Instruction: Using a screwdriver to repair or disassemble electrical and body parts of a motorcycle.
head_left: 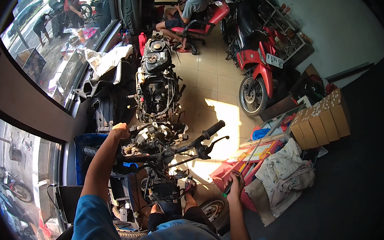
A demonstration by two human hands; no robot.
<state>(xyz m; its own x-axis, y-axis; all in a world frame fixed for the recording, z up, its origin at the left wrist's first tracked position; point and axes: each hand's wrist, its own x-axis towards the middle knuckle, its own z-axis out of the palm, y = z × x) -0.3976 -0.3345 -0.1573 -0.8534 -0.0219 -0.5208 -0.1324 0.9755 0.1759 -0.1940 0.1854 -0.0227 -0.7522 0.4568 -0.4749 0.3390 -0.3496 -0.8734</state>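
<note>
We find several points obscured. The underside of the left hand (pixel 121 131) is turned from view, and the left forearm covers part of what lies beneath it. The left half of the handlebar (pixel 194 143) runs into dark parts and is hard to trace. Wiring low on the stripped bike (pixel 158 136) merges into shadow between the wearer's legs, and a wheel (pixel 215 210) at the right leg is only partly visible. Whether the frame (pixel 157 89) beyond belongs to the same bike, we cannot tell. The wearer's shirt (pixel 183 239) is cut off by the lower edge.

As to the fingers: those of the left hand appear curled, beside the bike's upper left side. We cannot tell whether they grip or touch anything. The fingers of the right hand (pixel 235 183) are closed around a slim tool with a green end (pixel 226 191); its exact kind is too small to make out. This hand is well apart from the bike, above the near side of the pink stand (pixel 223 171) and left of the crumpled cloth (pixel 282 172).

The bike stands directly before the wearer, its right grip (pixel 214 129) and lever (pixel 219 140) in plain view. Boxes (pixel 320 121) stand at right, beyond the cloth.
</note>
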